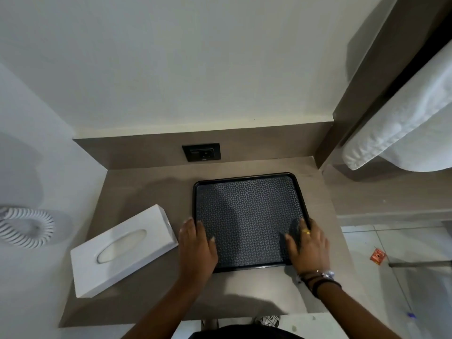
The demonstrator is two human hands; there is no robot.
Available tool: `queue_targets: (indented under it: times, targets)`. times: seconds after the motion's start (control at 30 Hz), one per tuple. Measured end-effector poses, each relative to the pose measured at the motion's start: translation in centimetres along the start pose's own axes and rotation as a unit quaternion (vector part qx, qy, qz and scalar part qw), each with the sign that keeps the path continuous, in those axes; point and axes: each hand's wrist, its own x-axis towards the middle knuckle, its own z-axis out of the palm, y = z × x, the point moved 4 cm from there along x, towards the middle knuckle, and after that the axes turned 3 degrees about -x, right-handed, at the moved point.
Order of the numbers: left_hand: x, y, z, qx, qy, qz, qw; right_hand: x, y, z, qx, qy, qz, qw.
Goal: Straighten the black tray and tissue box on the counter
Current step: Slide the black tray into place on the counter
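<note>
A black tray [247, 189] with a patterned floor lies flat on the brown counter [151, 189], slightly right of centre. My left hand [197, 248] grips the tray's near left rim, thumb resting inside. My right hand [308, 245], with a ring and wrist bands, holds the near right rim the same way. A white tissue box [122, 250] lies to the left of the tray, turned at an angle to the counter's edges, its oval slot facing up. The box stands just clear of my left hand.
A black wall socket [202, 151] sits in the backsplash behind the tray. A coiled white cord [27, 227] hangs on the left wall. White bedding [403, 126] overhangs at right. Tiled floor with a small orange wrapper [378, 255] lies beyond the counter's right edge.
</note>
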Motion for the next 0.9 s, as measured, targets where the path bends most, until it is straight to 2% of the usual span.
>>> queue_targets:
  times: [0.1,0.17,0.27,0.4,0.9]
  targets:
    - [-4.0,1.8,1.7,-0.023,-0.013,0.131,0.991,-3.6,-1.0,1.8,-0.058,-0.022,-0.125,0.990]
    - [-6.4,2.5,3.2,-0.023,-0.055,0.175,0.983,-5.2,-1.5,3.1,-0.088,-0.050,-0.178,0.979]
    - [-8.4,2.4,4.7,0.009,-0.107,0.166,0.980,-6.7,-1.7,4.5,-0.112,-0.088,-0.200,0.969]
    - [-9.7,1.6,5.7,0.027,-0.134,0.166,0.977,-7.7,-1.2,5.6,-0.122,-0.127,-0.206,0.963]
    - [-5.1,1.5,6.3,0.046,-0.174,0.146,0.973,-3.6,-2.0,6.2,-0.114,-0.153,-0.210,0.959]
